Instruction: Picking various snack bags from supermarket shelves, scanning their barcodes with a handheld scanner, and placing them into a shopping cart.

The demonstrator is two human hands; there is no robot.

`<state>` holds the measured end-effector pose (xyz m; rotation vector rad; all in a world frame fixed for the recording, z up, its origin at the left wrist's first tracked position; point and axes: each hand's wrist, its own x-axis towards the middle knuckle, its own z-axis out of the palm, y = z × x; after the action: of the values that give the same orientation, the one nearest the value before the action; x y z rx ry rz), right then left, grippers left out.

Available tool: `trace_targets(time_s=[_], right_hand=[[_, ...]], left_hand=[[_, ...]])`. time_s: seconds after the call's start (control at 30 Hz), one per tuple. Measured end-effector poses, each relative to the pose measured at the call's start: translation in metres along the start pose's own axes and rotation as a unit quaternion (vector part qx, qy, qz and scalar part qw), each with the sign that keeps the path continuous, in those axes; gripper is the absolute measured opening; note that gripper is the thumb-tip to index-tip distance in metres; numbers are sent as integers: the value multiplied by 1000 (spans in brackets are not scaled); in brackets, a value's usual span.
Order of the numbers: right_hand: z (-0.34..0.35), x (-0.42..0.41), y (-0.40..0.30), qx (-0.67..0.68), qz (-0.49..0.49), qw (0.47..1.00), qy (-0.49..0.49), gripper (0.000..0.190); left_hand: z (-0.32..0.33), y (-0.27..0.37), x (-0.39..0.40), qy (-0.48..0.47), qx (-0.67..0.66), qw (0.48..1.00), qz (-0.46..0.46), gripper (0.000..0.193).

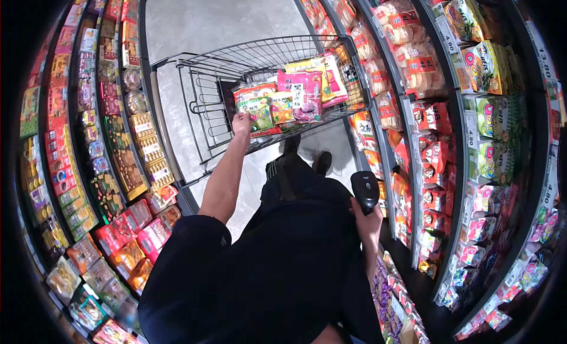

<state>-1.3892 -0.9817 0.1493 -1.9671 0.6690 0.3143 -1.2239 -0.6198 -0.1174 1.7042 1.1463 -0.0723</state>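
My left hand (pixel 242 123) pinches the lower left corner of a green-and-white candy packet (pixel 256 113) over the wire shopping cart (pixel 208 102). Beside that packet lie an orange candy packet (pixel 281 107), a pink snack bag (pixel 301 95) and a yellow bag (pixel 330 80), all inside the cart. My right hand (pixel 368 215) is closed around the handle of a black handheld barcode scanner (pixel 366 189), held at my right side near the shelves.
Snack shelves (pixel 456 122) with bagged candy and rice crackers rise close on the right. Another shelf row (pixel 146 78) with boxes, tubs and packets runs along the left. Grey floor tiles (pixel 221 16) show between the rows. My feet (pixel 324 162) are just behind the cart.
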Motion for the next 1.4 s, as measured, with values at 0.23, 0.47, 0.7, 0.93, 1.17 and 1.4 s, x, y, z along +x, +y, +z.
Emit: trace_targets(time_s=[0.23,0.47,0.7,0.93,1.17,1.4], right_hand=[[26,-6,-25,-50,22,998,-17,36],[36,-9,-38,-62,14,998,-18,34],[41,-16,-50,-68,8,997,-35,33],[39,-18,-24,-81,-14,996,-36,32],[9,-25,-3,-56,-92,993,-47,32],[-40,-38,53,-58,-98,993,-31,32]], left_hand=[[-10,-14,13,-22,193,981,-2,54],[-15,-15,-52,-149,241,940,192,40],[-39,23,-122,-325,404,810,273,51],[-25,13,-140,-180,454,810,324,46],[-28,-1,-159,-196,480,810,273,51],[-26,-27,-200,-160,450,832,282,51]])
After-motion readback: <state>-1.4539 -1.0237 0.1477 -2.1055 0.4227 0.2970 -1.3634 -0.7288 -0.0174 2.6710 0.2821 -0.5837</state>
